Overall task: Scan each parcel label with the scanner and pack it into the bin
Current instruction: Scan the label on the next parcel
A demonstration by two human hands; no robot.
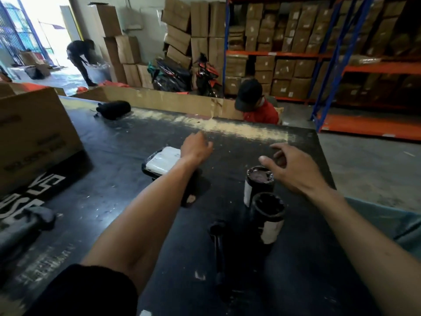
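Parcel (pixel 163 159) on table (pixel 114 142), hands – left (pixel 197 145), right (pixel 288 166) – empty above

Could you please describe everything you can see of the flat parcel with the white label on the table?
The flat parcel is wrapped in glossy black plastic, with a large white label facing up. It lies flat on the black table, partly hidden under the left forearm. The left hand hovers just past its far corner; whether it touches is unclear. Label text is unreadable.

Overexposed daylight floods the open warehouse doorway (pixel 45 35), leaving the scuffed black worktable (pixel 127 137) dim, soft-focused and edge-bent.
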